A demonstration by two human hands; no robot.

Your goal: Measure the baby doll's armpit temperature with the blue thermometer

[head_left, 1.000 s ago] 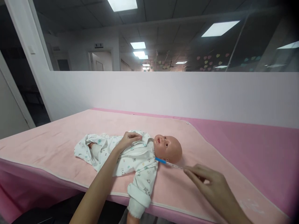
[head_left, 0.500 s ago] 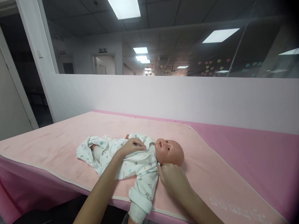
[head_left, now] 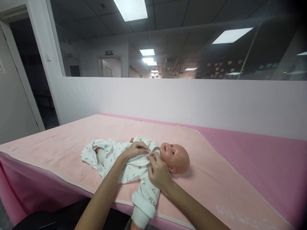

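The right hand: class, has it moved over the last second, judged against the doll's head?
Yes. The right hand moved left, from the blanket beyond the doll's head onto its chest.

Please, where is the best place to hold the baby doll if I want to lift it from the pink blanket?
Probably under the head and neck with one hand and under the trunk with the other, from the near edge. The baby doll lies on its back along the pink blanket, head to the right. Both the left hand and right hand already rest at its collar.
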